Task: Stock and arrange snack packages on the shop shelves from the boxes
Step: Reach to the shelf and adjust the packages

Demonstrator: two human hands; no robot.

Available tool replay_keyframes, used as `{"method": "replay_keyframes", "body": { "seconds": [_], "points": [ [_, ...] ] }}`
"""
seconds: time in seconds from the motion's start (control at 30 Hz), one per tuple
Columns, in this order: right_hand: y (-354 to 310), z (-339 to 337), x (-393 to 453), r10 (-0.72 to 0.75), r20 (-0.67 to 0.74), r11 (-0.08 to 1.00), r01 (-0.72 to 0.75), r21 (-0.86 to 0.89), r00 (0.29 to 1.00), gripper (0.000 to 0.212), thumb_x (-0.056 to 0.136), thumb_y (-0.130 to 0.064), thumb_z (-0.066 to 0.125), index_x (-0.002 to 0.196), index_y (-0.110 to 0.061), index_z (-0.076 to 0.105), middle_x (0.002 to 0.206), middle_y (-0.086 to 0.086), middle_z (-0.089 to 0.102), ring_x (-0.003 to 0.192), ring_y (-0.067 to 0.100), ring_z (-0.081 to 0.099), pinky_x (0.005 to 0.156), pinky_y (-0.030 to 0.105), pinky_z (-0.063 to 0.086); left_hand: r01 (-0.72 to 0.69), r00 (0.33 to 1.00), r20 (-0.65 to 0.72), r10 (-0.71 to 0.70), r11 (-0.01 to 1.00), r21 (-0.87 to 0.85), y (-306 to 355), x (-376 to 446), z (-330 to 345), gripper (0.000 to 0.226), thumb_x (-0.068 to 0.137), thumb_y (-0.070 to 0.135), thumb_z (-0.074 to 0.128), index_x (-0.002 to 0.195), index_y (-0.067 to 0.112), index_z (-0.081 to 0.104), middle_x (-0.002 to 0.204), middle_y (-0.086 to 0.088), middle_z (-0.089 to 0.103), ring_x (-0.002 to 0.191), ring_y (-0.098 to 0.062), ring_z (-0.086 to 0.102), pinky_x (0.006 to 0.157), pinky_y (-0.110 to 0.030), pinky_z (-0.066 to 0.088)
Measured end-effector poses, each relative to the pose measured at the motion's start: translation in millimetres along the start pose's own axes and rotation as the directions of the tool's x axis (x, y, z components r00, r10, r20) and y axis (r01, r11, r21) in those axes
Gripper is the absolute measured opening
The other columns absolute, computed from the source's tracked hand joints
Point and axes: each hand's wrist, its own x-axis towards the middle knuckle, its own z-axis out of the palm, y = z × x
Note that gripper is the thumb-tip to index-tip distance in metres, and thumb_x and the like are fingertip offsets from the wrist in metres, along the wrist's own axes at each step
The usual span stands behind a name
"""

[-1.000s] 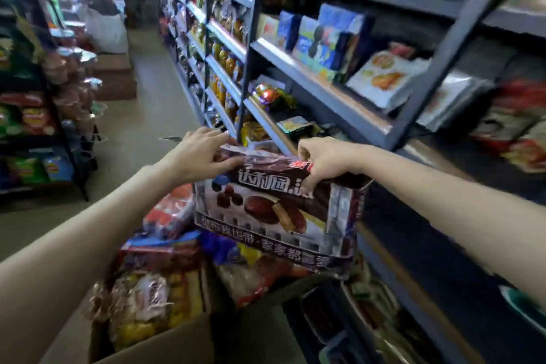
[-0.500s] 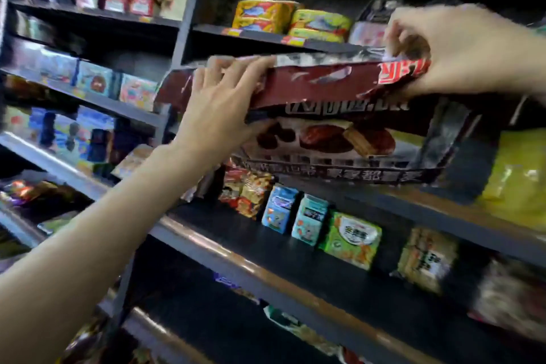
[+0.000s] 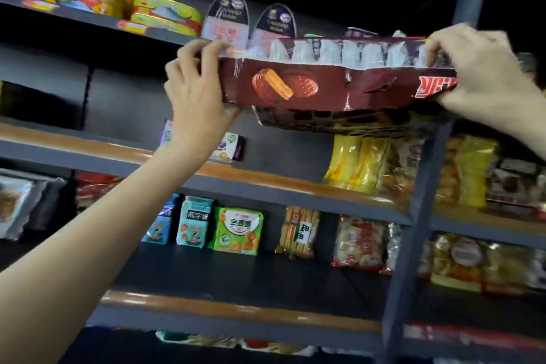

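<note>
A large dark-brown chocolate pie package [image 3: 331, 89] with pictures of round chocolate cakes is held up flat at the height of the top shelf [image 3: 97, 21]. My left hand [image 3: 198, 91] grips its left end, fingers over the upper edge and thumb beneath. Gripping its right end by the red label is my right hand [image 3: 478, 74]. The far edge of the package reaches the shelf's front, in front of two dark oval tins [image 3: 227, 15]. The box it came from is out of view.
Yellow flat fish tins [image 3: 165, 13] lie left on the top shelf. Yellow snack bags [image 3: 357, 162] stand on the second shelf, small biscuit packs [image 3: 236, 230] on the third. A grey upright post [image 3: 425, 186] divides the shelving at right.
Both hands have lifted the package from low beside the carton up to the top shelf and tipped it flat. The view has swung from the aisle up to the shelves.
</note>
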Motion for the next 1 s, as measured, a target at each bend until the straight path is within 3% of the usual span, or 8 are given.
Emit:
{"method": "replay_keyframes", "body": {
  "seconds": [0.13, 0.3, 0.47, 0.57, 0.67, 0.77, 0.93, 1.0],
  "points": [
    [32, -7, -39, 0.044, 0.016, 0.999, -0.044, -0.002, 0.999, 0.028, 0.068, -0.018, 0.055, 0.094, -0.008, 0.053, 0.097, 0.016, 0.058, 0.090, 0.039, 0.057, 0.083, 0.050, 0.042, 0.236, 0.967, 0.201, -0.155, 0.842, -0.484, 19, -10, 34, 0.076, 0.076, 0.025, 0.077, 0.134, 0.002, 0.033, 0.133, -0.017, 0.037, 0.119, -0.027, 0.044, 0.092, -0.020, 0.038],
    [69, -21, -68, 0.148, 0.128, 0.974, -0.167, 0.153, 0.981, 0.039, 0.070, 0.005, 0.069, 0.088, -0.022, 0.048, 0.100, 0.013, 0.061, 0.088, 0.033, 0.059, 0.075, 0.017, 0.038, 0.165, 0.940, 0.337, 0.059, 0.785, -0.598, 71, -21, 56, 0.076, 0.077, 0.020, 0.076, 0.136, 0.010, 0.030, 0.131, 0.005, 0.039, 0.110, -0.006, 0.050, 0.084, -0.020, 0.045],
    [112, -29, -92, 0.153, 0.012, 0.982, -0.153, 0.106, 0.988, 0.025, 0.072, -0.004, 0.066, 0.091, -0.011, 0.052, 0.096, 0.008, 0.056, 0.085, 0.032, 0.057, 0.075, 0.037, 0.043, 0.213, 0.947, 0.321, -0.009, 0.766, -0.607, 127, -25, 76, 0.052, 0.080, 0.019, 0.072, 0.123, 0.012, 0.045, 0.110, 0.004, 0.059, 0.085, -0.005, 0.058, 0.074, -0.024, 0.046],
    [143, -41, -113, 0.180, -0.019, 0.981, -0.178, 0.077, 0.984, 0.023, 0.069, -0.005, 0.059, 0.089, -0.011, 0.050, 0.098, 0.011, 0.055, 0.084, 0.031, 0.054, 0.073, 0.040, 0.041, 0.210, 0.948, 0.318, -0.005, 0.760, -0.615, 161, -30, 97, 0.039, 0.080, 0.020, 0.072, 0.113, 0.005, 0.057, 0.082, 0.021, 0.058, 0.069, 0.009, 0.057, 0.064, -0.007, 0.043],
    [179, -53, -148, 0.212, 0.014, 0.977, -0.212, 0.012, 0.977, 0.030, 0.065, 0.016, 0.056, 0.088, -0.003, 0.049, 0.095, 0.014, 0.051, 0.080, 0.026, 0.046, 0.065, 0.031, 0.025, 0.135, 0.968, 0.245, 0.049, 0.723, -0.678, 215, -49, 107, 0.045, 0.080, 0.018, 0.070, 0.120, 0.012, 0.052, 0.098, 0.028, 0.048, 0.083, 0.006, 0.052, 0.069, 0.002, 0.036],
    [230, -60, -197, 0.250, 0.030, 0.967, -0.248, -0.058, 0.968, 0.036, 0.060, 0.022, 0.057, 0.085, -0.002, 0.046, 0.093, 0.017, 0.048, 0.081, 0.032, 0.047, 0.064, 0.030, 0.022, 0.045, 0.967, 0.201, 0.157, 0.670, -0.741, 282, -73, 122, 0.051, 0.082, 0.012, 0.068, 0.126, 0.016, 0.043, 0.121, 0.012, 0.050, 0.102, 0.006, 0.049, 0.078, 0.000, 0.034],
    [311, -54, -251, 0.292, 0.026, 0.950, -0.286, -0.121, 0.956, 0.043, 0.059, 0.024, 0.056, 0.087, -0.006, 0.043, 0.095, 0.017, 0.045, 0.083, 0.027, 0.042, 0.066, 0.031, 0.024, 0.046, 0.973, 0.183, 0.140, 0.660, -0.750, 366, -93, 170, 0.048, 0.083, 0.011, 0.062, 0.128, 0.008, 0.046, 0.125, -0.006, 0.051, 0.111, -0.010, 0.050, 0.088, -0.024, 0.043],
    [346, -48, -267, 0.280, 0.051, 0.953, -0.271, -0.136, 0.959, 0.045, 0.060, 0.023, 0.056, 0.087, -0.009, 0.041, 0.098, 0.018, 0.046, 0.090, 0.033, 0.045, 0.070, 0.032, 0.026, 0.074, 0.970, 0.213, 0.120, 0.687, -0.723, 396, -102, 188, 0.048, 0.083, 0.010, 0.064, 0.128, 0.010, 0.046, 0.126, 0.000, 0.051, 0.110, -0.005, 0.048, 0.086, -0.017, 0.041]
  ]
}}
